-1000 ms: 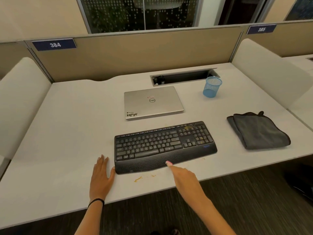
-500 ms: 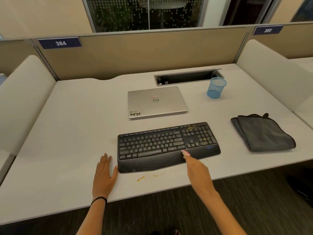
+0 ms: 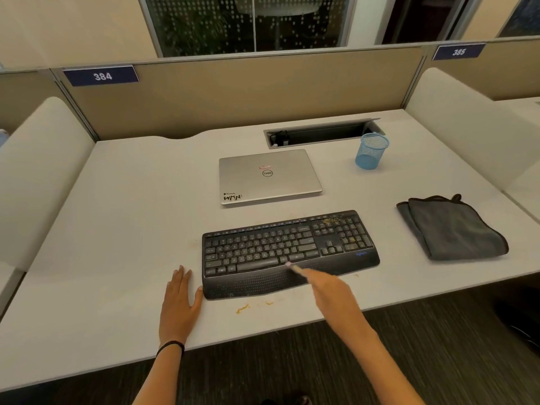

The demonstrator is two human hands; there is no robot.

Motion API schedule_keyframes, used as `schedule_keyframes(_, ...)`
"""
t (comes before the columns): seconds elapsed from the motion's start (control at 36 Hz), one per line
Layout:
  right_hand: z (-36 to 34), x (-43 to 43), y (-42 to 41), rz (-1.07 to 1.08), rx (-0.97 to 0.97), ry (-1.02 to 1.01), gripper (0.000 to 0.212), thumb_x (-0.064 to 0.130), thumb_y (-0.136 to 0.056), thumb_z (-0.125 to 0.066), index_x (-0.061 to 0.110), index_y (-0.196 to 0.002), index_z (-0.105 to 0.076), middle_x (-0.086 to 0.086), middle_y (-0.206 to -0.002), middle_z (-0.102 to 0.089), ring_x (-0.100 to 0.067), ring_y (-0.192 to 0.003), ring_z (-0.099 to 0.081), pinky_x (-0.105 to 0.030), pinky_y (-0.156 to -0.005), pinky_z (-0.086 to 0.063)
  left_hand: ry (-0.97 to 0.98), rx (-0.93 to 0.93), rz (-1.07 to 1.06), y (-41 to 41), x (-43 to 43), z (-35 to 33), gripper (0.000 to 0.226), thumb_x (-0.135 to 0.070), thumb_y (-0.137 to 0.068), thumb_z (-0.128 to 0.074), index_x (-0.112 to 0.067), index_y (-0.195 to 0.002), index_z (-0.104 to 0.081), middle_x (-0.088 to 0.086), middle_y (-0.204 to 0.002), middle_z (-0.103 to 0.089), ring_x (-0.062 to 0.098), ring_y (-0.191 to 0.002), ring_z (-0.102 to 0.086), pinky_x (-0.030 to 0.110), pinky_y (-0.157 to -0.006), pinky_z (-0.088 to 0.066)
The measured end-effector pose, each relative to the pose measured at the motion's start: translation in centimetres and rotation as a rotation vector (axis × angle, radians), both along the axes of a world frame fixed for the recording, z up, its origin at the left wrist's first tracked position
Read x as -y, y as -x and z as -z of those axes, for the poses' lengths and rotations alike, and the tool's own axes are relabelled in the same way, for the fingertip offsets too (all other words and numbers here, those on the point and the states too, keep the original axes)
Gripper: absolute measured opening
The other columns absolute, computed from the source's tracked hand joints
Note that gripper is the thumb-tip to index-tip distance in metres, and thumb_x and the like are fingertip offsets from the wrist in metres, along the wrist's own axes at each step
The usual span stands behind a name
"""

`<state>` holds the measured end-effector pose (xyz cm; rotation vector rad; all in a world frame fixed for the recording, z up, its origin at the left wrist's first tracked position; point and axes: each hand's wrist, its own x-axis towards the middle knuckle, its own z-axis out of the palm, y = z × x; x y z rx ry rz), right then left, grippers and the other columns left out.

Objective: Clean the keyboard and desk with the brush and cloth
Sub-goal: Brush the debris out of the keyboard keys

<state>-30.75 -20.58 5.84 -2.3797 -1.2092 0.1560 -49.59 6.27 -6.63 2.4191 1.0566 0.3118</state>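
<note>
Keyboard [image 3: 289,252] sits near the desk's [image 3: 117,229] front edge, long axis left to right, right end angled slightly back, keys facing up. Left hand [image 3: 179,305] lies flat and released, thumb against the keyboard's left front corner, wide bare desk beyond it. Right hand [image 3: 330,293], blurred, grasps nothing, index finger stretched to the keyboard's bottom key row. Folded grey cloth [image 3: 453,229] lies well right, closed laptop [image 3: 268,176] just behind.

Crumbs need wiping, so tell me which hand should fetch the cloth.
Right, probably. The right hand is over the keyboard, nearer the cloth lying to its right; the left hand rests flat on the desk by the keyboard's left end.
</note>
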Motion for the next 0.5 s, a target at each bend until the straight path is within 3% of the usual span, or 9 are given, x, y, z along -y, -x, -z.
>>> schedule_keyframes(0.14, 0.4, 1.4, -2.0, 0.27, 0.059, 0.078, 0.036, 0.003, -0.088, -0.057, 0.01, -0.123, -0.059, -0.009, -0.098, -0.072, -0.021, -0.084, -0.069, -0.028, -0.074, -0.054, -0.008, 0.002, 0.001, 0.0, 0.0, 0.1, 0.061, -0.03, -0.096, -0.047, -0.012, -0.148, -0.023, 0.001, -0.157, -0.012, 0.009, -0.142, -0.005, 0.03, -0.116, -0.003)
schedule_keyframes(0.31, 0.5, 0.8, 1.2, 0.107, -0.008, 0.065, 0.044, 0.003, -0.091, -0.052, 0.009, -0.134, -0.046, -0.007, -0.085, -0.069, -0.018, -0.071, -0.067, -0.028, -0.069, -0.055, -0.008, 0.02, 0.0, 0.0, 0.0, 0.1, 0.056, -0.02, -0.097, -0.047, -0.01, -0.148, -0.025, 0.004, -0.157, -0.015, 0.01, -0.142, -0.008, 0.03, -0.117, -0.003)
schedule_keyframes(0.42, 1.0, -0.3, 2.8, -0.102, -0.018, 0.123, 0.053, 0.001, -0.092, -0.046, 0.014, -0.142, -0.035, -0.006, -0.113, -0.065, -0.02, -0.095, -0.065, -0.03, -0.086, -0.052, -0.011, 0.02, -0.007, 0.0, 0.0, 0.1, 0.056, -0.019, -0.097, -0.047, -0.009, -0.148, -0.025, 0.004, -0.157, -0.015, 0.01, -0.142, -0.007, 0.031, -0.117, -0.004)
schedule_keyframes(0.5, -0.1, -0.4, 2.9, -0.197, -0.067, 0.163, 0.045, 0.002, -0.093, -0.043, 0.015, -0.136, -0.045, -0.002, -0.134, -0.053, -0.021, -0.115, -0.057, -0.029, -0.098, -0.042, -0.01, 0.019, -0.004, 0.0, 0.1, 0.1, 0.056, -0.018, -0.097, -0.047, -0.009, -0.147, -0.026, 0.005, -0.157, -0.016, 0.014, -0.143, -0.01, 0.03, -0.117, -0.004)
